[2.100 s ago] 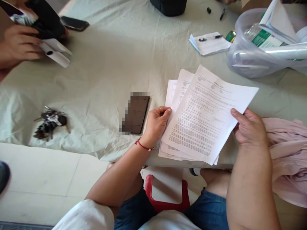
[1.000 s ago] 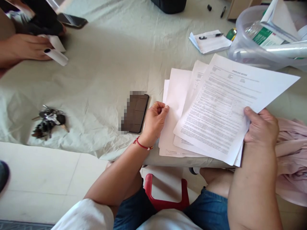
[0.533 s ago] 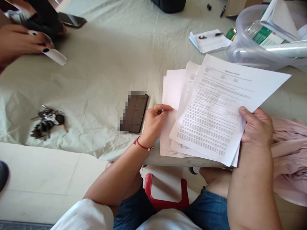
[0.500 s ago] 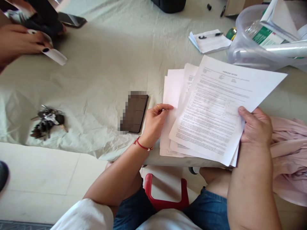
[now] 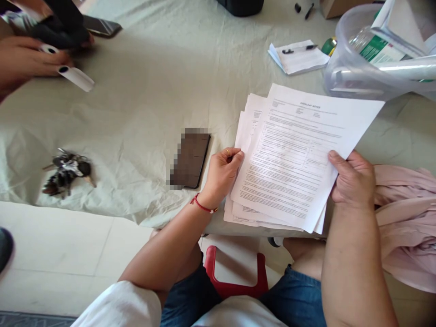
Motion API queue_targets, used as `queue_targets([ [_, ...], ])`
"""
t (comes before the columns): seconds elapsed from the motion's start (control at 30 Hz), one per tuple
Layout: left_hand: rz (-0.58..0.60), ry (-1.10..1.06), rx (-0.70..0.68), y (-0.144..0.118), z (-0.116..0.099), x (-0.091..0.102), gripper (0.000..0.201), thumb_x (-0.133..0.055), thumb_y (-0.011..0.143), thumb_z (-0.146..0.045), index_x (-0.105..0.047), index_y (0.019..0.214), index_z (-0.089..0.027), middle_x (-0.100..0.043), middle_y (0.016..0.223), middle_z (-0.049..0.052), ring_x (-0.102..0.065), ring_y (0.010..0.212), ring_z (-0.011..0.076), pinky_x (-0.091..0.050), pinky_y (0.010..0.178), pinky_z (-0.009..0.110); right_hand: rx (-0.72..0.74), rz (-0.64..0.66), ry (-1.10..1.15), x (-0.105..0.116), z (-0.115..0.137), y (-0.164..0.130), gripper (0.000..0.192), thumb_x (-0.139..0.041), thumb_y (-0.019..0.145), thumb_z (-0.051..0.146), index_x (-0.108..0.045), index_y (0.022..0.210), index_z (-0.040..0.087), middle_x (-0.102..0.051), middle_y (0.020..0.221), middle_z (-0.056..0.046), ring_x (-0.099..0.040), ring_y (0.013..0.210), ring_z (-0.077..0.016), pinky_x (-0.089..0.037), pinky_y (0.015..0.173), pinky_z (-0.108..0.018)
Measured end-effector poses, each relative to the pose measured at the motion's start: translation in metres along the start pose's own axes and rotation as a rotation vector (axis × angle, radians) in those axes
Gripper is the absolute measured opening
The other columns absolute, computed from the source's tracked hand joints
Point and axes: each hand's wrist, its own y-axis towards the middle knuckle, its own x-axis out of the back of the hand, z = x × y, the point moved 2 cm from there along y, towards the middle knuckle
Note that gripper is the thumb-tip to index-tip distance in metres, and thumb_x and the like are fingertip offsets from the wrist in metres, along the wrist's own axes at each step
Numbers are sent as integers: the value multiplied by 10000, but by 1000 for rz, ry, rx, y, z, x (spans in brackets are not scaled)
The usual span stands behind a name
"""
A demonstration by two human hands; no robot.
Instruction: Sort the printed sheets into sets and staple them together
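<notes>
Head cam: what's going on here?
A seated person holds a stack of printed sheets over the cloth-covered table: the left hand pinches its left edge, the right hand grips its right edge. A phone and keys lie to the left. Another person's hand handles a white paper roll at far left.

We are seeing lines of small print running down the top printed sheet [image 5: 289, 154], with a bold heading at its head, but none of it is sharp enough to read. We are also noticing a green and white label [image 5: 374, 50] inside the clear plastic tub [image 5: 340, 77], its lettering too small to make out
</notes>
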Motion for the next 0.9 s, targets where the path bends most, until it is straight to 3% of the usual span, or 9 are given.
queue_targets([
  [0.37,-40,-1,-2,3,4,2,139,-893,848,-330,-825,821,-212,-729,809,16,-583,753,157,-491,743,315,-48,-72,-64,13,-11,11,348,-1007,564,277,-878,879,204,-881,897,-11,-750,819,-165,-643,877,-322],
  [0.57,-30,-25,9,3,3,2,166,-905,836,-324,-790,798,-210,-647,758,-12,-540,715,136,-459,717,309,-53,-77,-76,13,-10,12,413,-1008,540,315,-840,894,185,-858,891,-25,-741,828,-170,-622,895,-343],
  [0.77,-33,-121,102,3,4,0,327,-982,744,-385,-705,797,-220,-650,771,-14,-568,693,136,-482,658,298,-111,-75,-166,22,-15,16,466,-1022,520,349,-796,901,208,-768,773,20,-625,689,-144,-458,606,-261],
  [0.9,-27,-169,123,2,0,-1,477,-1042,670,-414,-614,767,-228,-627,762,-25,-563,672,125,-477,620,281,-36,-104,-171,25,-19,19,375,-995,575,349,-727,805,226,-723,746,36,-608,706,-146,-546,714,-301],
])
